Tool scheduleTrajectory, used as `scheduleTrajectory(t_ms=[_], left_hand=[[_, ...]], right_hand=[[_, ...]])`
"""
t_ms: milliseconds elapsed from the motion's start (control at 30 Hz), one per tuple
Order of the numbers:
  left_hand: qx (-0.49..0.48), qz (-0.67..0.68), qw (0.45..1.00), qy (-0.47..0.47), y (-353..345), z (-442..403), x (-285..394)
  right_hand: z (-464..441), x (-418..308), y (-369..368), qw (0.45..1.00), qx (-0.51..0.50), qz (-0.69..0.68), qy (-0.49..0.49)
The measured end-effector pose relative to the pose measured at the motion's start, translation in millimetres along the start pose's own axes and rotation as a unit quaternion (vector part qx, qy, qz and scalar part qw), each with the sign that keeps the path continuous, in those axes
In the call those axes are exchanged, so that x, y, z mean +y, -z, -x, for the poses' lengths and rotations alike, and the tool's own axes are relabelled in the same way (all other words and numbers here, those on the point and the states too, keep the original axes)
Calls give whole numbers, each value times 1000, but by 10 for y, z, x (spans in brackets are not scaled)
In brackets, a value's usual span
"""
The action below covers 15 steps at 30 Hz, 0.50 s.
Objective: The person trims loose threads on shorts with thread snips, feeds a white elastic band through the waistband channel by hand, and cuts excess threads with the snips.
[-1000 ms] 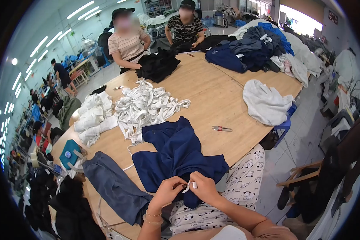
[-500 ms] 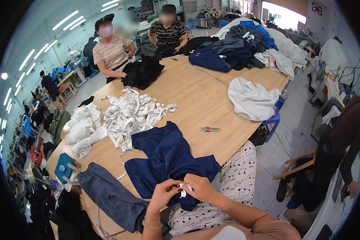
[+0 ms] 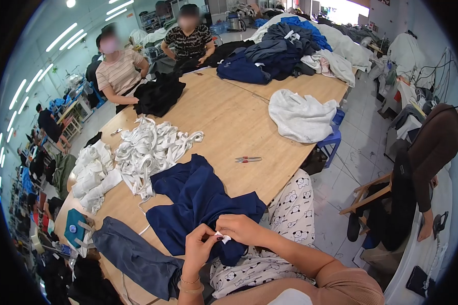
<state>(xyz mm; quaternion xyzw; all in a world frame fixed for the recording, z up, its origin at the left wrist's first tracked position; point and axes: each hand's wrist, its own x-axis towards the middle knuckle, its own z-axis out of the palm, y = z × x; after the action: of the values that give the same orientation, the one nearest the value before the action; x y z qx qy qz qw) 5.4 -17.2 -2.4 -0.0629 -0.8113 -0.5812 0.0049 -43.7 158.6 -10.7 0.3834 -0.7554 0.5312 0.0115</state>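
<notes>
Together, left hand, right hand: 2 grips closed on seemingly 1 white strip over 1 garment

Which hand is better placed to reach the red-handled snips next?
Probably the right hand: it looks nearer the snips, with the left hand farther off. Both are busy at the small white piece, though.

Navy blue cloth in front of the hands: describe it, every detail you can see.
The navy blue cloth looks like matte woven fabric, plain and dark. It lies crumpled and unfolded on the wooden table, with soft ridges and creases. Its near end hangs over the patterned trousers. There the left hand and right hand pinch a small white piece against it; whether that is attached cannot be told.
</notes>
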Motion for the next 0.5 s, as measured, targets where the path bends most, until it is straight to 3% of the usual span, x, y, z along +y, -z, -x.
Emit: scheduleTrajectory(t_ms=[300,367,500], left_hand=[[17,-124,987,-96,72,-60,174],[-11,-112,986,-125,123,-139,207],[-37,-86,990,-104,228,-332,359]], right_hand=[[-80,-23,241,998,-33,-60,6],[-163,-48,370,997,-34,52,53],[-429,2,566,987,-2,154,51]])
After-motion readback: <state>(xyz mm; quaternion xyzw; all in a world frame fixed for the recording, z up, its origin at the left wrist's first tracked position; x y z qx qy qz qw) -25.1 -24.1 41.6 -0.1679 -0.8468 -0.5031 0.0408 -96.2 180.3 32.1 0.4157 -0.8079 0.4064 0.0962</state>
